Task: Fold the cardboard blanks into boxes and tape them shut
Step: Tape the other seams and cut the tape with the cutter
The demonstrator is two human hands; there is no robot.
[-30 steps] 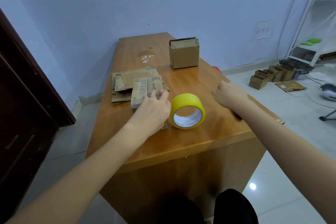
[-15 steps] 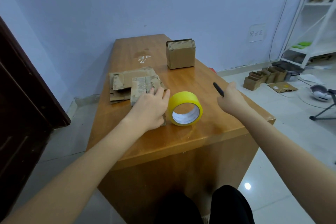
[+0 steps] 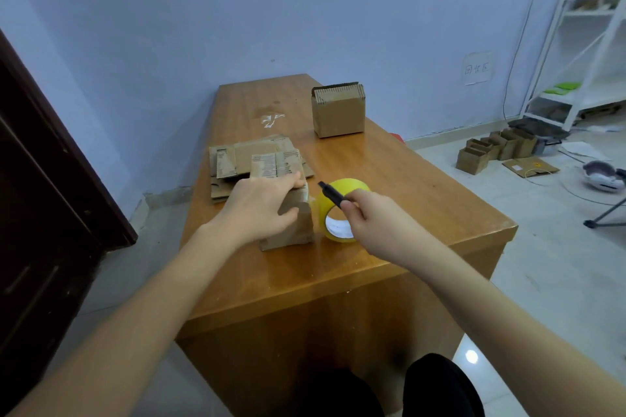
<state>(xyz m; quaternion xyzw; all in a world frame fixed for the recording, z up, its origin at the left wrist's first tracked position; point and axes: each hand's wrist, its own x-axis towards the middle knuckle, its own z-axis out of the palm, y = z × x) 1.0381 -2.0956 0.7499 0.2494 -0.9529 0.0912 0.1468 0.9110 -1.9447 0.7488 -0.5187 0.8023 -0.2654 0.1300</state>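
Half hiding the box (image 3: 289, 223) under the gripping left hand (image 3: 261, 206); pinching a black cutter (image 3: 332, 195) in the right hand (image 3: 374, 225), covering part of the tape roll (image 3: 338, 213).

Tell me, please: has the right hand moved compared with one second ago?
Yes. The right hand, gripping a black pen, has moved left from the table's right edge and is now over the yellow tape roll.
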